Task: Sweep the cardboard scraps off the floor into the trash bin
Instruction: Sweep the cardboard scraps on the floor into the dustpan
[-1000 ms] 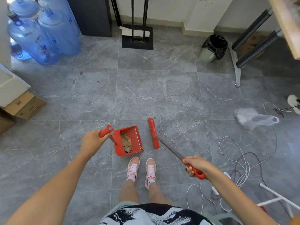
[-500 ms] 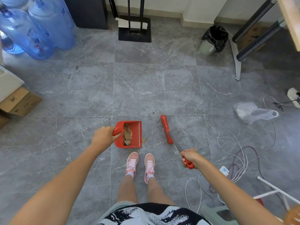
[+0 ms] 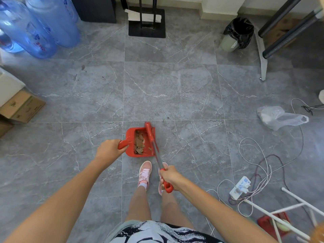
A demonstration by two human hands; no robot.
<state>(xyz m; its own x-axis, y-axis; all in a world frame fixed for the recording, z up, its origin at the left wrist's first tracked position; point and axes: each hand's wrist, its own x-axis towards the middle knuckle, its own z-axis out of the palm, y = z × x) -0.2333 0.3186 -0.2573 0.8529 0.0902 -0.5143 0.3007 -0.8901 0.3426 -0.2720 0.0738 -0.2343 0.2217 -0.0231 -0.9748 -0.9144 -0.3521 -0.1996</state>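
Note:
My left hand (image 3: pixel 107 149) grips the handle of a red dustpan (image 3: pixel 130 139), held low over the grey floor in front of my feet. Brown cardboard scraps (image 3: pixel 139 144) lie in the pan. My right hand (image 3: pixel 171 178) grips the red end of a broom handle; the red broom head (image 3: pixel 149 131) lies over the pan's right side. The trash bin (image 3: pixel 235 35), pale green with a black bag, stands at the far right by the wall.
Blue water jugs (image 3: pixel 35 27) crowd the far left corner, cardboard boxes (image 3: pixel 21 106) sit at the left edge. A black stand base (image 3: pixel 147 23) is at the back. A plastic bag (image 3: pixel 278 117), loose cables and a power strip (image 3: pixel 240 187) lie to the right, near black table legs (image 3: pixel 289 30).
The broom head has swung left from the floor beside the dustpan onto the pan's right side. My right hand has drawn in closer to my feet.

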